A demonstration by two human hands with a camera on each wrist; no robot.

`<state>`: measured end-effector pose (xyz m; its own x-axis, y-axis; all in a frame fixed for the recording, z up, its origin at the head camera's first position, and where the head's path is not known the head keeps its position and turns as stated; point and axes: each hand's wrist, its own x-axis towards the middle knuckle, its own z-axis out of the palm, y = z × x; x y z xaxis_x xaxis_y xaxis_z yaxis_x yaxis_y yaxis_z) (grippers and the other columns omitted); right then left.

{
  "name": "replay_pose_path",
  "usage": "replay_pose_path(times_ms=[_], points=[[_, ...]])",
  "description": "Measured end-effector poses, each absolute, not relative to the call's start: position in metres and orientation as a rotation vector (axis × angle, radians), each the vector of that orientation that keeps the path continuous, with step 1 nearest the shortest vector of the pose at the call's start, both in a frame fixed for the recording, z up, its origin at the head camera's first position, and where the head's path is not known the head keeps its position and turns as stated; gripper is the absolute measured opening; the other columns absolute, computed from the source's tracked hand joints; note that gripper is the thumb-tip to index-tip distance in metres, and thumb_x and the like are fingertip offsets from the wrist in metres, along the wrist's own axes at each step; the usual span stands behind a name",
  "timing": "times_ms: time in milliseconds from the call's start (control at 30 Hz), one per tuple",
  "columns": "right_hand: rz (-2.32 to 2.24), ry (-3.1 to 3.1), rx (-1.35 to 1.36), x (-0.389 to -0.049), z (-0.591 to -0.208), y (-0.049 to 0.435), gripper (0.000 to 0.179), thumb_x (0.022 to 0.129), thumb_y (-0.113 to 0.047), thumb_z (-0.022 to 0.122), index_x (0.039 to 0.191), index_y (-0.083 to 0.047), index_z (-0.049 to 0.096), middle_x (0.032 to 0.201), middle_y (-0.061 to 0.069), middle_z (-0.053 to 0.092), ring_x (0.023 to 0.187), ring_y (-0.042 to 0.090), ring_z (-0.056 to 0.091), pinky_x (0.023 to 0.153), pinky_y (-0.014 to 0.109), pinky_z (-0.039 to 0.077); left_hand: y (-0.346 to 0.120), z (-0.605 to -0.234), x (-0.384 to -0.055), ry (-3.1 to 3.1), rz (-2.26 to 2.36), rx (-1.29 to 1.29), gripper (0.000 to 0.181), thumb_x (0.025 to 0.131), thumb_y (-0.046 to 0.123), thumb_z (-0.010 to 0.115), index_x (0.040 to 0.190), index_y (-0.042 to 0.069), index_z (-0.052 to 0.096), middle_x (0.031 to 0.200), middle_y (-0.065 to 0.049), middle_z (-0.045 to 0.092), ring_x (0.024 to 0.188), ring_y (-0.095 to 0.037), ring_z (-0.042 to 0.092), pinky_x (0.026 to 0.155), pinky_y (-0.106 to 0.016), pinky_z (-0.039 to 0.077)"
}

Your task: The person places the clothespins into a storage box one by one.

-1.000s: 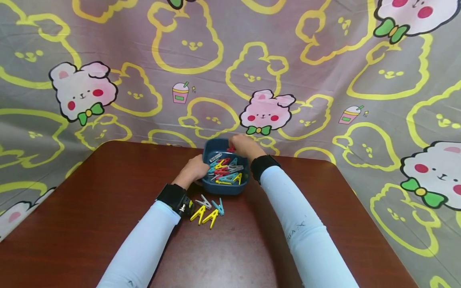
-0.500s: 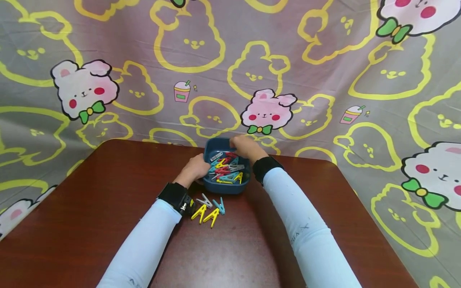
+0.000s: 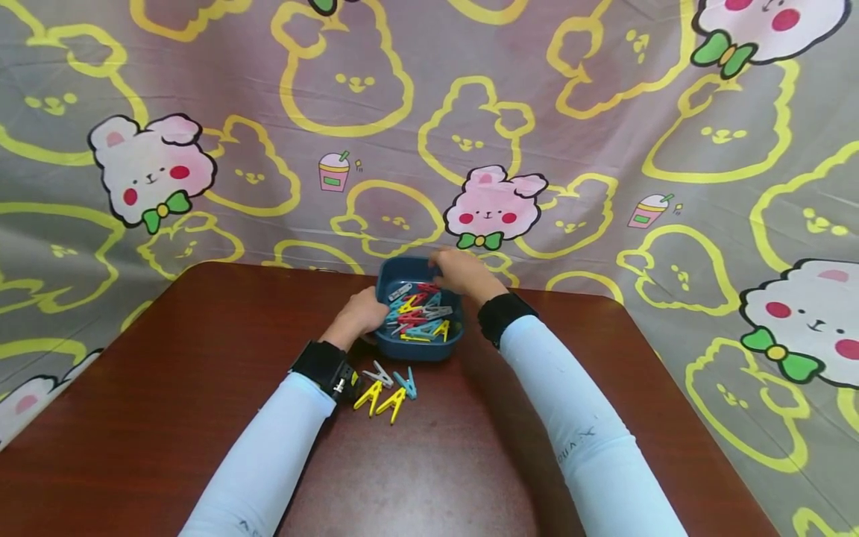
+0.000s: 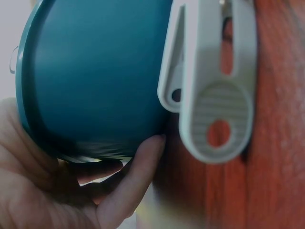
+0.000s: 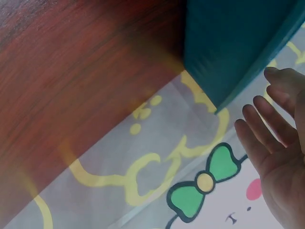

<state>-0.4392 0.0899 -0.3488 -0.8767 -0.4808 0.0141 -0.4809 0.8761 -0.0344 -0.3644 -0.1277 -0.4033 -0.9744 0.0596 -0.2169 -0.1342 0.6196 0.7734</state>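
Observation:
A dark blue plastic basket (image 3: 419,350) stands toward the back of the table, holding many clothespins (image 3: 416,317) in red, yellow, blue and grey. My left hand (image 3: 362,309) grips its left side, thumb at the rim; in the left wrist view fingers curl against the blue wall (image 4: 100,71). Over the back right corner is my right hand (image 3: 463,272), and in the right wrist view its fingers (image 5: 259,129) are spread loosely with nothing between them. A red clothespin (image 3: 427,288) lies inside, just below that hand.
In front of the basket lie a grey clothespin (image 3: 379,374), a light blue clothespin (image 3: 406,382) and two yellow clothespins (image 3: 391,403), near my left wrist. The brown wooden table (image 3: 201,373) ends at a patterned curtain (image 3: 268,112) behind the basket.
A second ago my right hand held a red clothespin above the basket; it has let go, and the clothespin lies inside. My left hand and the basket have stayed in place.

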Motion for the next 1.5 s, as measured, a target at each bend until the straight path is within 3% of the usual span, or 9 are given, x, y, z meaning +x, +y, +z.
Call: replay_pose_path(times_ms=[267,667,833,1100,1300,1500], points=[[0.205,-2.963,0.789,-0.413,-0.330,0.102,0.040,0.102,-0.022,0.076,0.137,-0.004,0.067,0.135,0.016,0.068,0.121,0.032,0.067,0.111,0.046,0.059,-0.128,-0.404,-0.366,2.622,1.267,-0.069,0.048,0.108,0.014,0.054,0.153,0.000,0.046,0.135,-0.028,0.063,0.102,-0.037,0.074,0.065,-0.044,0.069],[0.318,-2.810,0.830,-0.346,-0.312,0.116,0.043,0.100,-0.026,0.079,0.136,-0.005,0.068,0.131,0.015,0.071,0.107,0.029,0.071,0.098,0.043,0.065,-0.129,-0.403,-0.366,2.607,1.287,-0.067,0.052,0.107,0.013,0.054,0.156,0.000,0.043,0.139,-0.029,0.062,0.107,-0.039,0.074,0.067,-0.046,0.069],[0.366,-2.775,0.863,-0.313,-0.316,0.111,0.043,0.098,-0.024,0.082,0.135,-0.005,0.070,0.126,0.013,0.071,0.106,0.026,0.069,0.096,0.041,0.066,-0.130,-0.402,-0.366,2.596,1.289,-0.056,0.051,0.109,0.015,0.053,0.156,0.000,0.042,0.140,-0.029,0.060,0.110,-0.040,0.074,0.069,-0.045,0.069],[0.422,-2.758,1.010,-0.273,-0.332,0.097,0.046,0.097,-0.027,0.083,0.136,-0.007,0.069,0.125,0.011,0.071,0.109,0.023,0.067,0.095,0.040,0.067,-0.129,-0.400,-0.367,2.611,1.272,-0.047,0.049,0.107,0.015,0.054,0.153,0.000,0.045,0.137,-0.029,0.062,0.099,-0.036,0.074,0.064,-0.043,0.068],[0.419,-2.763,1.119,-0.260,-0.344,0.085,0.044,0.098,-0.029,0.082,0.135,-0.008,0.071,0.127,0.009,0.074,0.110,0.021,0.070,0.097,0.039,0.067,-0.129,-0.401,-0.367,2.625,1.271,-0.022,0.047,0.105,0.015,0.055,0.148,-0.001,0.048,0.134,-0.027,0.063,0.097,-0.034,0.074,0.065,-0.043,0.068],[0.427,-2.824,1.250,-0.256,-0.361,0.072,0.030,0.098,-0.021,0.081,0.122,-0.004,0.073,0.117,0.012,0.076,0.098,0.020,0.071,0.091,0.035,0.066,-0.131,-0.404,-0.367,2.675,1.230,0.023,0.046,0.102,0.015,0.052,0.145,-0.001,0.051,0.133,-0.026,0.063,0.106,-0.036,0.070,0.063,-0.040,0.066]])
